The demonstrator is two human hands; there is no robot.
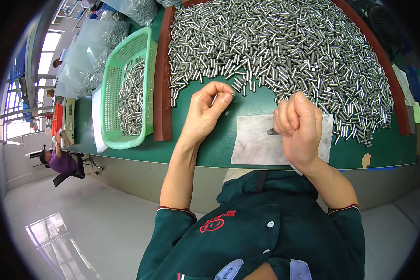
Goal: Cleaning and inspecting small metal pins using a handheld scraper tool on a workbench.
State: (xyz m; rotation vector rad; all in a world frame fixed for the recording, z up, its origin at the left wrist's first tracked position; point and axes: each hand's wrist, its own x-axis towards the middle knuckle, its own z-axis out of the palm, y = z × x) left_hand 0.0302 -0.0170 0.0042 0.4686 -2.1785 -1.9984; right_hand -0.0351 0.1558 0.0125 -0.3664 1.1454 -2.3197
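A big heap of small metal pins (284, 51) covers the green table (219, 149) inside a brown raised border (163, 79). My left hand (209, 109) hovers at the heap's near edge, thumb and fingertips pinched on one small metal pin (229, 94). My right hand (297, 125) is curled into a fist over a white cloth (256, 140) and grips a short dark tool (271, 132) whose tip pokes out to the left.
A green plastic basket (108, 93) holding more metal pins stands left of the border. Clear plastic bags (86, 51) of parts lie beyond it. At the far left a seated person (60, 161) in purple works at another bench.
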